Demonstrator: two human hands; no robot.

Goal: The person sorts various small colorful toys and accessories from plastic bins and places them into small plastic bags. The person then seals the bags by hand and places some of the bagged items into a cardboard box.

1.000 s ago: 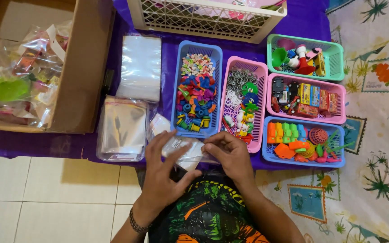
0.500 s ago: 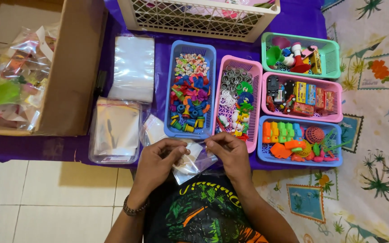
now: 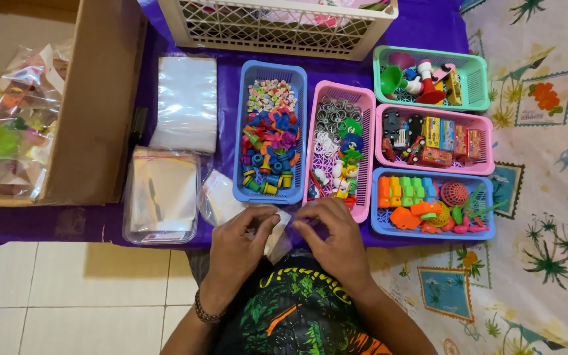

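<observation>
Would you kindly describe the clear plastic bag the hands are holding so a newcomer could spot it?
Start at the purple cloth. At its near edge, below the blue tall basket, the small clear plastic bag sits between left hand and right hand. Unlike the stacked bags, it is held.

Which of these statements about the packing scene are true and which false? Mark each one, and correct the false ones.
1. Both hands, left hand and right hand, hold a small clear bag. True.
2. The blue basket stands to the right of the pink basket. False: it stands to its left.
3. The cardboard box holds filled clear packets. True.
4. The green basket lies nearest the person. False: it is the farthest of the small baskets on the right.
5. The left wrist wears a bracelet. True.
6. The cloth under the baskets is red. False: it is purple.
</observation>
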